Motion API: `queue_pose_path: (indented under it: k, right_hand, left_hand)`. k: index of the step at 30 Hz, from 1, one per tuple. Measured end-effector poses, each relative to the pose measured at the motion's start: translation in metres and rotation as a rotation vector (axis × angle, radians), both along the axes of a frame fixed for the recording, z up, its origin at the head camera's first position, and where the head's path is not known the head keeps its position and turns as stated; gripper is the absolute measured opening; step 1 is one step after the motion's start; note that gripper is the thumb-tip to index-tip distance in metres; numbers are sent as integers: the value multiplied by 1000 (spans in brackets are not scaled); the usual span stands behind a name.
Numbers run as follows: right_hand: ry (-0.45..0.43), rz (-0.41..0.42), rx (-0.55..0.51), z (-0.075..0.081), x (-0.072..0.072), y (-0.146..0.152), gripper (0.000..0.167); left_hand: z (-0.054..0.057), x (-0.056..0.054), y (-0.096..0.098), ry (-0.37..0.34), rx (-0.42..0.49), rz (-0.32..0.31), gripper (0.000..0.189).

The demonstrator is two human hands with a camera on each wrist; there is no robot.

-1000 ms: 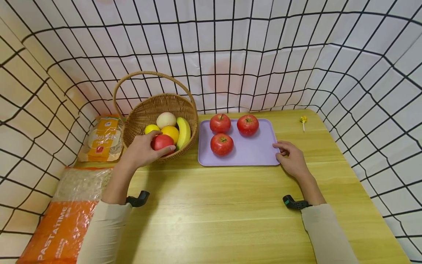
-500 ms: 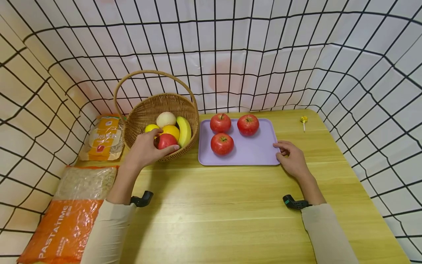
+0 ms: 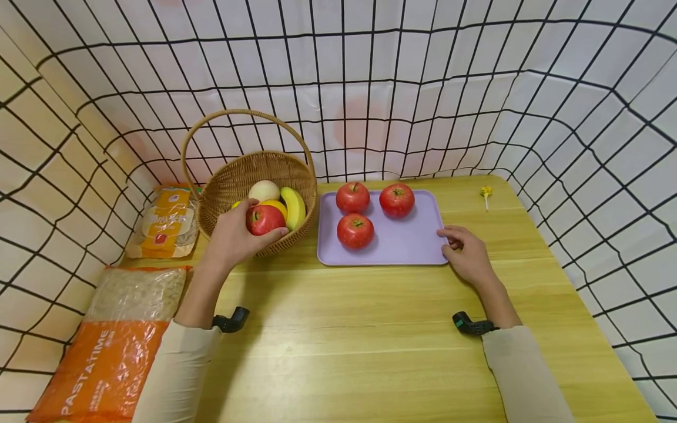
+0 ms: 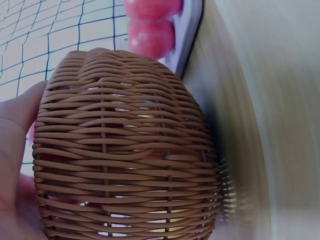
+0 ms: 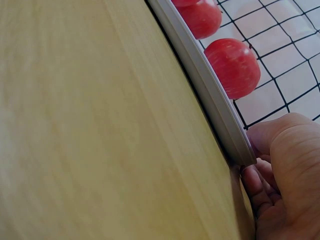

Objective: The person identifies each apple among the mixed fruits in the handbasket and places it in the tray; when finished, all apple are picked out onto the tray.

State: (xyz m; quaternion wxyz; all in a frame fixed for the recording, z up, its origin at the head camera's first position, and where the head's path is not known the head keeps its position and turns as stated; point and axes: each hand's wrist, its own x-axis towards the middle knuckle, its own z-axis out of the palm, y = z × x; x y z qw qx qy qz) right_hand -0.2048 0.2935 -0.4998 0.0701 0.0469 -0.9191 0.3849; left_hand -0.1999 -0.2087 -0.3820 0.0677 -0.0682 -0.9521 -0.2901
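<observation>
My left hand (image 3: pixel 233 238) reaches into the wicker basket (image 3: pixel 224 183) and holds a red apple (image 3: pixel 265 220) between thumb and fingers near the front rim. Beside that apple lie a banana (image 3: pixel 293 207), a pale round fruit (image 3: pixel 264 191) and partly covered yellow fruits (image 3: pixel 277 206). In the left wrist view, the basket's woven side (image 4: pixel 120 140) hides most of the apple. At the right end of a lilac tray (image 3: pixel 409 241), my right hand (image 3: pixel 468 254) grips the edge, thumb and curled fingers at the rim. Three red apples (image 3: pixel 355 231) sit on the tray's left and middle.
The basket's tall arched handle (image 3: pixel 245 111) rises above the left hand. Along the left side lie an orange pasta bag (image 3: pixel 106 352) and a smaller orange-and-clear food packet (image 3: pixel 168 223). A yellow lollipop (image 3: pixel 486 195) lies at the back right, near the gridded cloth wall.
My left hand has shifted slightly right and up with the apple, which has turned to show its stem end. It now covers more of the yellow fruits. My right hand stays at the tray.
</observation>
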Motion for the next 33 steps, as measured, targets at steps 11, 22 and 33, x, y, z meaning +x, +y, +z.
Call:
queue_pose_path:
  k: [11, 22, 33]
  right_hand:
    - [-6, -3, -10, 3, -1, -2, 35]
    - [1, 3, -7, -3, -2, -1, 35]
    - [3, 3, -12, -2, -1, -1, 35]
  left_hand:
    - [5, 4, 3, 86, 166, 118, 91]
    - [4, 1, 27, 223, 291, 48, 79]
    - [5, -6, 79, 319, 426, -44, 84]
